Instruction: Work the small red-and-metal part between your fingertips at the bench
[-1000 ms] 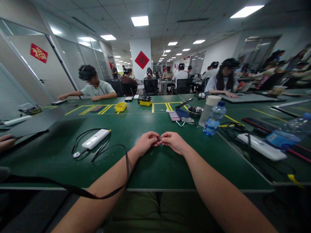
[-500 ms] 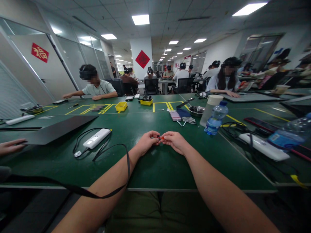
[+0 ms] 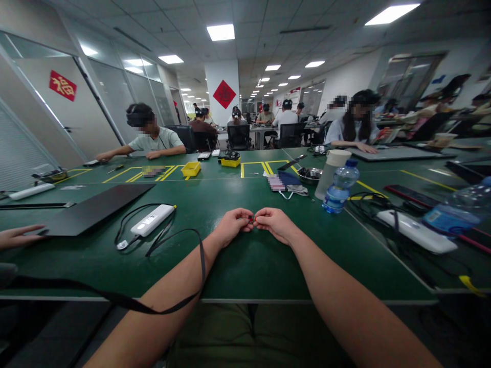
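Observation:
Over the green table point(image 3: 245, 271), my two hands almost meet, fingertips facing each other. My left hand point(image 3: 233, 226) is closed, its thumb and fingers pinching a small red and black piece point(image 3: 250, 219), too tiny to name. From the other side, my right hand point(image 3: 275, 224) is also closed in a pinch, its fingertips right beside that piece. Whatever sits inside the right pinch is hidden by the fingers. A black strap point(image 3: 115, 298) crosses my left forearm.
To the left lie a white power bank point(image 3: 152, 221) with cables and a dark flat panel point(image 3: 99, 209), which a neighbour's hand point(image 3: 19, 236) touches. On the right stand a water bottle point(image 3: 339, 186) and a pale cup point(image 3: 330, 174). Farther back are yellow trays point(image 3: 191, 169) and a metal bowl point(image 3: 310, 175).
Less red shows at my right fingertips, and the visible red now lies nearer my left fingers. At the left, the neighbour's panel has come down flatter and that hand has opened out.

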